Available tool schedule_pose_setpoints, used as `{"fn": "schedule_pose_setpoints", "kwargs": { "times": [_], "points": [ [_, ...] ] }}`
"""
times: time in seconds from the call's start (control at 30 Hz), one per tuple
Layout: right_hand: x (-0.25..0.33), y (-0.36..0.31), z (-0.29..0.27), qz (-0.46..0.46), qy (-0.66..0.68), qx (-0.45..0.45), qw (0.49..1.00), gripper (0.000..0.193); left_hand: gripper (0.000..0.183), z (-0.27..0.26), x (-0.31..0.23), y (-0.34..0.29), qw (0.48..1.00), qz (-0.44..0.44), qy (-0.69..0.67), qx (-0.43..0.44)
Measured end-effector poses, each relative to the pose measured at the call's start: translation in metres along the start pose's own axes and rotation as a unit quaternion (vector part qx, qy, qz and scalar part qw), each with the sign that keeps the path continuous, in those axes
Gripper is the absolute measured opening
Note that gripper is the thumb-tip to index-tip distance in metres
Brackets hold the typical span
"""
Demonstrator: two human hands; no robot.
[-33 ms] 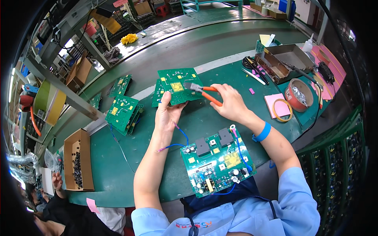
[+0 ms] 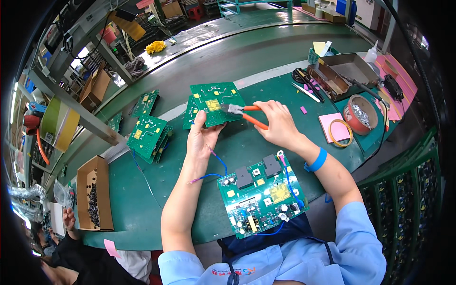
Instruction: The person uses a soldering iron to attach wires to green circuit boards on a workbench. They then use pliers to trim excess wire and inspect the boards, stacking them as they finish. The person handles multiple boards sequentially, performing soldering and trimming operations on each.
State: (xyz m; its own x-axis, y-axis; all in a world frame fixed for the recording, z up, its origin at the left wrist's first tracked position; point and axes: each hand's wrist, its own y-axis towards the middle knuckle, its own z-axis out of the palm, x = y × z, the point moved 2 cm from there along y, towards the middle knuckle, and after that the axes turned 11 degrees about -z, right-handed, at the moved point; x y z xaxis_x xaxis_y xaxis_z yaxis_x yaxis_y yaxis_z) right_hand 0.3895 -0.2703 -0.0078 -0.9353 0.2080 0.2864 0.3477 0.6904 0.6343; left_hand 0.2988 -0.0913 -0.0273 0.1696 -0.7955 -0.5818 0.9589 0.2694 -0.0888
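My left hand (image 2: 202, 135) grips a green circuit board (image 2: 221, 91) by its near edge, thumb on top, solder side facing up. Part of another green board (image 2: 191, 113) shows under it. Closed round the orange handles of diagonal cutters (image 2: 253, 124) is my right hand (image 2: 281, 126). The cutter jaws lie over the held board near its right side; I cannot tell whether they touch it. Close to my body, between my forearms, a populated circuit board (image 2: 262, 194) with dark relays and blue wires lies component side up.
Several circuit boards (image 2: 148, 135) are stacked at the left. A cardboard box (image 2: 105, 216) of small black parts stands at the near left, beside another person's hand (image 2: 69, 218). To the right are a round tub (image 2: 354, 124), yellow tape roll (image 2: 350, 137), tweezers (image 2: 306, 92) and metal tray (image 2: 354, 66).
The cutter jaws have shifted slightly nearer to me over the held board. My left hand and the boards have stayed put.
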Motion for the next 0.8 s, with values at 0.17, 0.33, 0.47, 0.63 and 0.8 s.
{"fn": "schedule_pose_setpoints", "kwargs": {
  "times": [0.17,0.33,0.47,0.63,0.8],
  "points": [
    [0.0017,-0.0036,0.0039,-0.063,-0.064,-0.020,0.996,0.053,0.039,0.0009,0.0035,0.0010,1.000,-0.007,-0.019,-0.012],
    [0.0024,-0.0040,0.0035,-0.069,-0.078,-0.016,0.994,0.052,0.040,0.0026,0.0039,-0.0002,1.000,-0.011,-0.021,-0.015],
    [0.0034,-0.0035,0.0030,-0.070,-0.083,-0.011,0.994,0.049,0.041,0.0011,0.0036,0.0008,0.999,-0.012,-0.023,-0.018],
    [0.0029,-0.0038,0.0051,-0.078,-0.083,0.003,0.993,0.044,0.043,0.0024,0.0032,-0.0007,1.000,-0.005,-0.017,-0.012],
    [0.0022,-0.0048,0.0072,-0.061,-0.041,0.024,0.997,0.043,0.043,0.0058,0.0031,-0.0020,1.000,-0.009,-0.005,-0.016]
  ]
}}
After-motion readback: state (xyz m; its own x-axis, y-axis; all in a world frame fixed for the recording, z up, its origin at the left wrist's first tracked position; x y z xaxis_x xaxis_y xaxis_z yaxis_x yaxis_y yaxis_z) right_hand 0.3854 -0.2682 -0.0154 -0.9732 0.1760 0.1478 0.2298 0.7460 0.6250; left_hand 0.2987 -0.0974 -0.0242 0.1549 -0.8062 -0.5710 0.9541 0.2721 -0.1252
